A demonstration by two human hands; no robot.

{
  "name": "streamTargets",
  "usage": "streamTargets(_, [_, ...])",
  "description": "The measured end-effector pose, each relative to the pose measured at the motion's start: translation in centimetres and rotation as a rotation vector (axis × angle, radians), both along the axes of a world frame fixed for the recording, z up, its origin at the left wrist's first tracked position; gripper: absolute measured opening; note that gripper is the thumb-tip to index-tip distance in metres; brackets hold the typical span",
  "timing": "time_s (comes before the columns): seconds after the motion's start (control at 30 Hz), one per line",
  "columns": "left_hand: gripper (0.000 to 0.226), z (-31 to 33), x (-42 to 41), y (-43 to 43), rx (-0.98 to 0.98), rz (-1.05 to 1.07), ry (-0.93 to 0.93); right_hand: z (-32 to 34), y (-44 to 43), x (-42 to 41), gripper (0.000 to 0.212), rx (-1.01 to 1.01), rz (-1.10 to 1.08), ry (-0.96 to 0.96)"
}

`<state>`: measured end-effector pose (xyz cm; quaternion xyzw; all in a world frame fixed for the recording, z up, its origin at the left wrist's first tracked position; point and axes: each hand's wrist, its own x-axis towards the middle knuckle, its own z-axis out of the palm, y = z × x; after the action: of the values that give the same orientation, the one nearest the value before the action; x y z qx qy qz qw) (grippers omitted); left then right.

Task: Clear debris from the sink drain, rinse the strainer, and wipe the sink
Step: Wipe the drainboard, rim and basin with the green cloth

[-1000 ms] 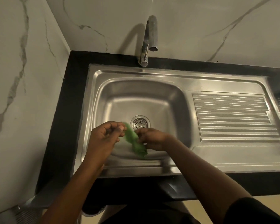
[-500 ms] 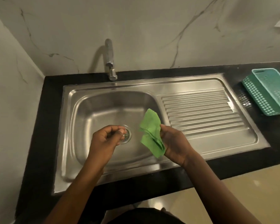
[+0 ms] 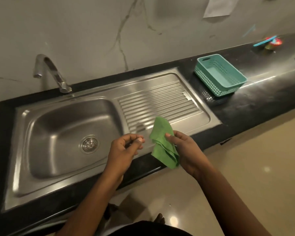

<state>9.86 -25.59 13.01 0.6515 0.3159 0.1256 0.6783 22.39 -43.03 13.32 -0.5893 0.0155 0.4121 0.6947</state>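
Head view | my right hand (image 3: 186, 149) pinches the folded green cloth (image 3: 163, 143), left hand (image 3: 124, 149) curled shut just beside it, whether it holds debris I cannot tell | strainer (image 3: 89, 145) sits in the sink (image 3: 41, 188) drain, left of both hands | advice: spread cloth flat over palm, wipe basin walls toward the drain.

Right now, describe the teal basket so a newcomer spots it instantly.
Start at the steel sink and follow its ribbed drainboard rightward onto the black counter. The teal basket sits just past the drainboard's edge: the only perforated, open-topped plastic box there.
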Motion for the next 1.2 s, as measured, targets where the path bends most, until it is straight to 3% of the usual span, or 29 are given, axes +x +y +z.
streamTargets(0.33, [0.011, 2.1, 9.0, -8.1, 0.054, -0.146, -0.057, 2.3, -9.1, 6.5, 0.014, 0.006, -0.175, -0.081])
streamTargets(0.53, [0.010, 2.4, 15.9, -10.2, 0.053, -0.196, -0.069, 3.3, -11.2, 13.2, 0.027, 0.026, -0.247, -0.092])
streamTargets(0.67, [0.010, 2.9, 20.8, -10.9, 0.031, -0.184, -0.075, 4.4, -11.9, 18.2, 0.031, 0.037, -0.245, -0.084])
streamTargets(0.87, [0.011, 4.2, 27.4, -11.6, 0.049, -0.214, -0.068, 5.5, -12.7, 25.6, 0.020, 0.061, -0.244, -0.064])
streamTargets(1.2, [0.014, 4.7, 34.7, -13.3, 0.118, -0.101, -0.030, 5.8, -14.1, 40.6, 0.011, -0.053, -0.143, -0.127])
